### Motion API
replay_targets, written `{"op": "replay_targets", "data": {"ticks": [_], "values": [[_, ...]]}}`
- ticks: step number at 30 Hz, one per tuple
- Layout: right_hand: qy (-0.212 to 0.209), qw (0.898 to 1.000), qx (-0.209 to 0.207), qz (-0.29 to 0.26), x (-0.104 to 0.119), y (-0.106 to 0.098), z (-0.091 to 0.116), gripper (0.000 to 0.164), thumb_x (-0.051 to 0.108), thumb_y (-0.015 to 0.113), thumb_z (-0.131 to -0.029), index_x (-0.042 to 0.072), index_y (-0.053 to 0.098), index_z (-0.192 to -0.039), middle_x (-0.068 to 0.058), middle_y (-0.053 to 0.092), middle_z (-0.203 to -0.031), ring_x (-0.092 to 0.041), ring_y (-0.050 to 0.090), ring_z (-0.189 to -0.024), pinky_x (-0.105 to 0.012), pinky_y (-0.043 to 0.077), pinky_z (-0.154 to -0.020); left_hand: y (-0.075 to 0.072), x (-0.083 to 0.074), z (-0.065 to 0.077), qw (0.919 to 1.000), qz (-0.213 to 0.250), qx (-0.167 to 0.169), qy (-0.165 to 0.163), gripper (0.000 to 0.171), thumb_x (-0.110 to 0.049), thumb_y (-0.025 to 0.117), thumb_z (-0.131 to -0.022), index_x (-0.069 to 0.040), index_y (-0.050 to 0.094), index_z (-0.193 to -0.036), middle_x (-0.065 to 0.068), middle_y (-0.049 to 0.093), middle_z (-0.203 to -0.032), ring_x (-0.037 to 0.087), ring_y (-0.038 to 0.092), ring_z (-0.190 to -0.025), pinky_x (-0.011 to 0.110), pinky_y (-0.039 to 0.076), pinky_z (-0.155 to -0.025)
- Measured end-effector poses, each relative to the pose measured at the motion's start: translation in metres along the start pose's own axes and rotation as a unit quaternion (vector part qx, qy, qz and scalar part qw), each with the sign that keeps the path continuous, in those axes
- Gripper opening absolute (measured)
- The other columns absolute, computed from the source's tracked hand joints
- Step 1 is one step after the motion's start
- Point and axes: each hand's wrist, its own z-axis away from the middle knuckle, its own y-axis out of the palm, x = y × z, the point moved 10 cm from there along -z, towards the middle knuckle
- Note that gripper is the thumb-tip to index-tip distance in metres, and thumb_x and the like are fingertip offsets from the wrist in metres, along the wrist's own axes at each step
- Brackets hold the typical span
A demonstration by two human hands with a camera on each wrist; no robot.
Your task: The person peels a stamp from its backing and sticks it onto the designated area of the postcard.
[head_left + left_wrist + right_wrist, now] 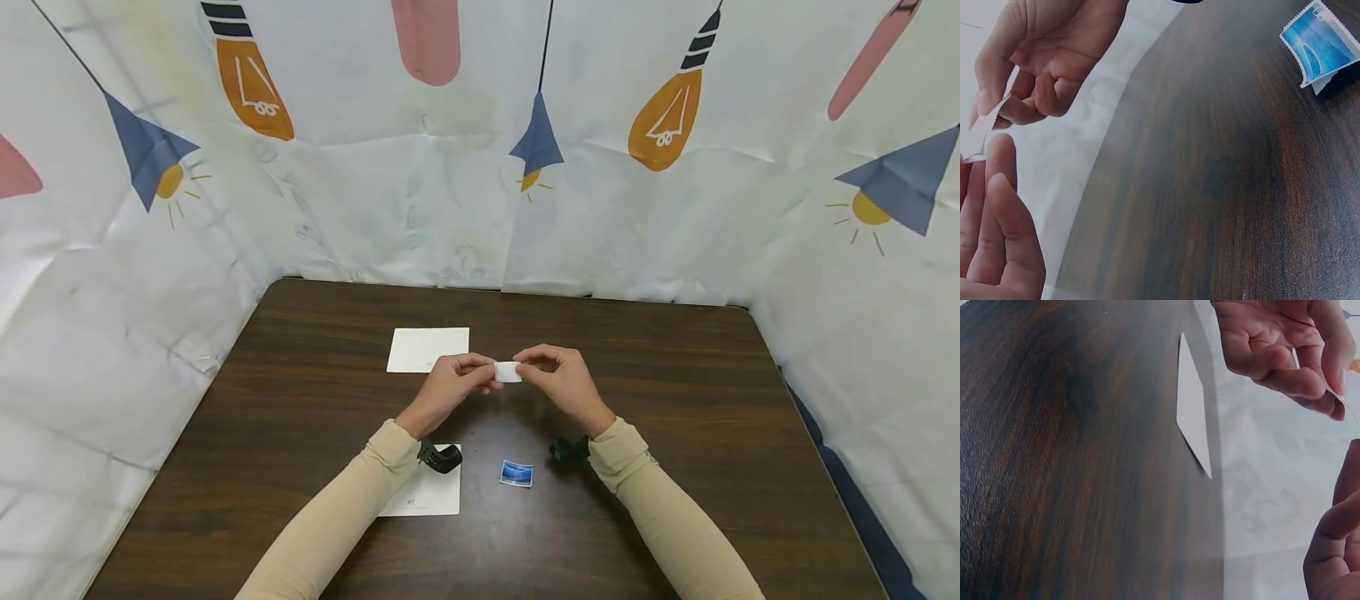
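Note:
A small white stamp [507,372], its pale side facing me, is held up between both hands over the middle of the table. Its toothed edge shows in the left wrist view. My left hand [454,382] pinches the left end between thumb and fingers. At the other end, the thumb and fingers of my right hand [558,379] grip it. Closer to me on the table lies a second stamp [517,473] with a blue picture; the left wrist view shows this blue stamp [1321,44] slightly curled up from the wood.
A blank white sheet [420,346] lies behind my left hand. Another white sheet [435,498] with a small mark is partly covered by my left sleeve. The dark wooden table [675,417] reaches back to a printed white cloth [465,208].

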Motion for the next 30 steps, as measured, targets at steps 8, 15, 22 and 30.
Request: {"op": "replay_targets", "data": {"ticks": [8, 15, 22, 30], "values": [[0.033, 0.999, 0.002, -0.037, -0.007, 0.001, 0.000, 0.020, 0.018, 0.076, -0.094, 0.006, 0.078, -0.110, -0.018, 0.075, -0.114, -0.015, 0.071, -0.090, -0.027, 0.060, -0.079, 0.002, 0.006, -0.001, 0.9998, -0.002, -0.003, -0.018, 0.025, -0.016, 0.068, -0.100, 0.002, 0.074, -0.116, 0.005, 0.081, -0.095, 0.043, 0.074, -0.107, 0.026, 0.063, -0.083], [0.049, 0.997, -0.004, -0.052, -0.013, 0.002, 0.000, 0.020, 0.016, 0.076, -0.095, 0.005, 0.077, -0.111, -0.019, 0.075, -0.113, -0.012, 0.070, -0.088, -0.042, 0.062, -0.085, 0.001, 0.010, -0.001, 0.9995, -0.012, -0.019, -0.022, 0.024, -0.017, 0.068, -0.100, -0.001, 0.075, -0.117, 0.007, 0.082, -0.096, 0.040, 0.075, -0.106, 0.035, 0.063, -0.087], [0.049, 0.998, -0.020, -0.033, -0.017, 0.000, -0.002, 0.021, 0.019, 0.078, -0.093, 0.007, 0.078, -0.110, -0.016, 0.076, -0.111, -0.012, 0.071, -0.089, -0.033, 0.062, -0.082, 0.000, 0.012, -0.001, 0.9990, 0.008, -0.038, -0.020, 0.026, -0.014, 0.068, -0.100, 0.001, 0.073, -0.119, 0.011, 0.082, -0.098, 0.018, 0.078, -0.092, 0.027, 0.062, -0.082], [-0.002, 0.998, -0.058, 0.033, -0.002, -0.010, 0.000, 0.014, 0.022, 0.080, -0.091, 0.014, 0.080, -0.104, -0.009, 0.080, -0.103, -0.011, 0.073, -0.085, -0.023, 0.059, -0.076, -0.003, 0.013, -0.003, 0.9978, 0.031, -0.056, -0.020, 0.028, -0.012, 0.068, -0.100, 0.006, 0.071, -0.121, 0.019, 0.080, -0.105, 0.008, 0.078, -0.086, 0.018, 0.061, -0.076]]}}
